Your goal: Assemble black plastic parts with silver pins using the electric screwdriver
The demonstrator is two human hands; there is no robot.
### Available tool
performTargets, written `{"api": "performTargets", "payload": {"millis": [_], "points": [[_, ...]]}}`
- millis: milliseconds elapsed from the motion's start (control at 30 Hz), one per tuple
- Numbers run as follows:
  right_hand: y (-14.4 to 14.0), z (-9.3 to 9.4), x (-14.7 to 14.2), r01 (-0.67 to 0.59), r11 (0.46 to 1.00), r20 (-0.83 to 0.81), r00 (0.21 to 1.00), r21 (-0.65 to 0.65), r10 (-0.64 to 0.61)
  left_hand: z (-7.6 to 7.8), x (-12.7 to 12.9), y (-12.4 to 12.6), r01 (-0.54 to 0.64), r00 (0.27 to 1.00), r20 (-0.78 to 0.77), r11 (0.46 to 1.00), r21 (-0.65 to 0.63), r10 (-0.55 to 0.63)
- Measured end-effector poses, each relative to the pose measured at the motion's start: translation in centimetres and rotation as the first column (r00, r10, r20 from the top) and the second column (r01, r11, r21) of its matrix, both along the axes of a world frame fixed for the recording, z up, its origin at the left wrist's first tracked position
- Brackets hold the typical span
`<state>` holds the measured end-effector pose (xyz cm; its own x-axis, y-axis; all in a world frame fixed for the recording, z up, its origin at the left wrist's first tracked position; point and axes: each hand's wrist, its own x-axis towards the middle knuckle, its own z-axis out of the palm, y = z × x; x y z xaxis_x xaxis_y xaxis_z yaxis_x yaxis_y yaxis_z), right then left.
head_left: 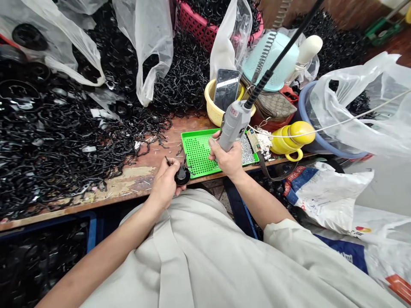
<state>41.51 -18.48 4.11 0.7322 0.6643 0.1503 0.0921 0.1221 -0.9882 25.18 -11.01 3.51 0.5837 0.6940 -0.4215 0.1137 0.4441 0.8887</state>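
Head view: a small black round part is pinched in the left hand at the near edge of the wooden surface, fingers curled tight round it w/ a thin pin-like piece poking up by the thumb. It is held low and close to the body, prob. so it stays steady under the tool.

A grey electric screwdriver is gripped in the right hand, fingers wrapped fully round the barrel, tip pointing down toward the green perforated tray. The tip itself is hidden behind the hand, so whether it touches the tray can't be told. The tool's black cable runs up and away to the upper right, apparently hung overhead, which would take weight off the wrist.

The tray lies just beside both hands; small silvery bits, likely screws, are spread on its right part, w/in easy reach of the driver.

Black plastic parts are heaped across the left and back of the surface, some under clear plastic bags. Behind the tray a phone is propped upright in a yellow bowl, screen facing the person. A yellow mug lies on its side right of the tray, and a pink basket of more black parts sits at the back.
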Motion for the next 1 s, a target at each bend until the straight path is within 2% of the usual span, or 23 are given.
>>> {"api": "performTargets", "payload": {"millis": [200, 333, 533, 633, 733, 867, 1000], "points": [[-0.1, -0.3, 0.0, 0.010, 1.000, 0.000, 1.000, 0.016, -0.010, -0.1, 0.0, -0.1, 0.002, 1.000, 0.011, 1.000, 0.002, -0.002], [-0.3, 0.1, -0.1, 0.010, 0.999, 0.027, 1.000, 0.036, -0.011, -0.3, -0.2, -0.1, -0.001, 1.000, 0.013, 1.000, 0.015, 0.001], [0.5, 2.5, -1.9, 0.051, 0.970, -0.025, 0.999, 0.237, -0.047, -0.3, -0.4, 0.1, 0.045, 0.999, 0.023, 0.999, -0.016, -0.045], [1.9, 3.6, -3.6, -0.001, 0.952, -0.095, 0.995, 0.305, 0.031, -0.1, -0.3, 0.0, 0.046, 0.999, 0.022, 0.999, -0.017, -0.046], [3.4, 4.2, -4.9, -0.062, 0.948, -0.151, 0.982, 0.313, 0.114, 0.1, -0.3, 0.0, 0.045, 0.999, 0.020, 0.999, -0.018, -0.044], [4.6, 3.9, -5.7, -0.131, 0.941, -0.189, 0.962, 0.311, 0.196, 0.2, -0.4, 0.0, 0.043, 0.999, 0.004, 0.999, -0.013, -0.043], [4.9, 3.0, -5.8, -0.216, 0.939, -0.152, 0.953, 0.266, 0.262, 0.1, -0.5, -0.1, 0.045, 0.999, -0.017, 0.998, 0.031, -0.045]]}}
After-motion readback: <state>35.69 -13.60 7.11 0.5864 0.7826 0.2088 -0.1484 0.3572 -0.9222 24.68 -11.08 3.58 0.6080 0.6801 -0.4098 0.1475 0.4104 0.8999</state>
